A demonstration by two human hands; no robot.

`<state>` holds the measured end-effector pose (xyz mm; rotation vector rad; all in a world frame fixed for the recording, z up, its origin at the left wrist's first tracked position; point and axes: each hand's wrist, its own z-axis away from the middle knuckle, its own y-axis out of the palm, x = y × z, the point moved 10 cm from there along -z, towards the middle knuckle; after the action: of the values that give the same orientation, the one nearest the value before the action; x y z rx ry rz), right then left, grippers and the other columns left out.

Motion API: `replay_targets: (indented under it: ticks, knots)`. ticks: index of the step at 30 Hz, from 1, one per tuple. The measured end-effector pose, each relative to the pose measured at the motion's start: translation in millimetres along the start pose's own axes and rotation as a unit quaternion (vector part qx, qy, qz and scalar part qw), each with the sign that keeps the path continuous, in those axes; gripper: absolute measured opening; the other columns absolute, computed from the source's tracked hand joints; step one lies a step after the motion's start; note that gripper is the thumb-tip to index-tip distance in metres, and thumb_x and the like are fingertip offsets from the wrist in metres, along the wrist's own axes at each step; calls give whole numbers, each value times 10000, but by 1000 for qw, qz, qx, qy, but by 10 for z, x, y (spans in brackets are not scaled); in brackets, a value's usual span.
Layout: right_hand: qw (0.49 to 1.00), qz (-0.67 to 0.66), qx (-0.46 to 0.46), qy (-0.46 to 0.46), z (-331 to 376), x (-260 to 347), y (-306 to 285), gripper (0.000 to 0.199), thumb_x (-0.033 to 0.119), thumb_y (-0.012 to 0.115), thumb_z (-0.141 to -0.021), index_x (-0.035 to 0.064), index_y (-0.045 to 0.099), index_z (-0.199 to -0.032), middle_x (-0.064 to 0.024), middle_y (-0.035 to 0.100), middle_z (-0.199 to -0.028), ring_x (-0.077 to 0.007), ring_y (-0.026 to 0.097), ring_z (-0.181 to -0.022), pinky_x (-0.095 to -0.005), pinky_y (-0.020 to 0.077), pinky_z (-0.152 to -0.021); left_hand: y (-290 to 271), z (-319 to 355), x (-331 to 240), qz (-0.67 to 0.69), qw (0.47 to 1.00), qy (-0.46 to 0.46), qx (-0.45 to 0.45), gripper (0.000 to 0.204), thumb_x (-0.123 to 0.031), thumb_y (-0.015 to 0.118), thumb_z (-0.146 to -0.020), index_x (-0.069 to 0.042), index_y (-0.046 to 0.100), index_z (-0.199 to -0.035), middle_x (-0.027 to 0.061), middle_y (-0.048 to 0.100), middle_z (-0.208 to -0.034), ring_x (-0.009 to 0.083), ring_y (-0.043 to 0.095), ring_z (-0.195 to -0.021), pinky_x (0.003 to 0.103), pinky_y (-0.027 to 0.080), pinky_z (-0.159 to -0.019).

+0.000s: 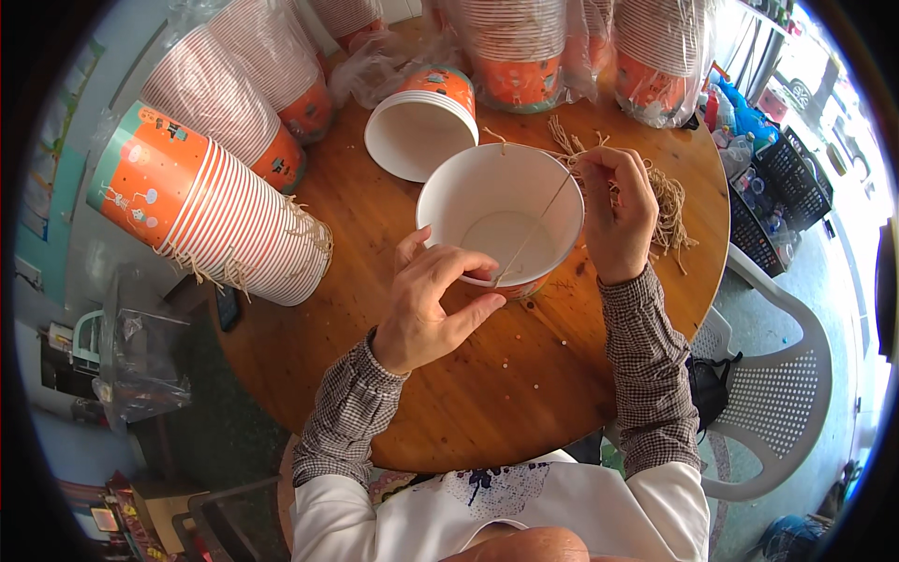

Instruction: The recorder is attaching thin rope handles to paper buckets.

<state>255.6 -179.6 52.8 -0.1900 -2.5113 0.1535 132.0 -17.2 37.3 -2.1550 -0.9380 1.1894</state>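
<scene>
A white-lined paper bucket (pixel 456 201) stands upright on the round wooden table, its mouth facing me. My left hand (pixel 433 304) is closed on its near rim, fingertips inside and thumb outside. A thin beige string (pixel 542 216) runs from that near rim, slantwise over the bucket's mouth, up to my right hand (pixel 620 211). The fingers of my right hand pinch the string's other end beside the right rim. A bit of string also shows at the far rim. Just behind it, a short stack of the same buckets (pixel 409 140) lies on its side.
A tall leaning stack of orange buckets (pixel 253 220) with string loops stands left. Bagged bucket stacks (pixel 520 56) line the back. Loose strings (pixel 667 211) lie right of my right hand. A dark phone (pixel 228 307) rests at the left edge; a grey plastic chair (pixel 773 403) stands right.
</scene>
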Motion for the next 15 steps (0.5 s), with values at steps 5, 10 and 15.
replay_targets:
  ticks: [5,10,15]
  knots:
    - [999,3,5,-36,-6,112,-5,80,-27,625,-879,-10,603,-954,-114,598,-875,-239,619,-751,-315,507,-659,27,15,-37,-42,997,34,-55,116,-155,745,-817,-127,641,-861,-41,648,-782,112,629,-766,390,280,-1053]
    - [997,28,-24,-64,-44,171,-132,94,-44,623,-857,-3,608,-941,-119,590,-851,-246,608,-736,-315,496,-637,42,6,-64,-26,998,48,-43,88,-116,712,-836,-101,627,-822,-14,649,-771,139,603,-735,373,292,-1040]
    - [999,16,-25,-40,-66,87,-129,83,-38,623,-864,-7,610,-940,-108,596,-843,-225,618,-731,-313,501,-640,66,36,5,-10,998,53,-36,76,-109,697,-844,-98,623,-831,-10,646,-778,145,608,-758,368,312,-1027]
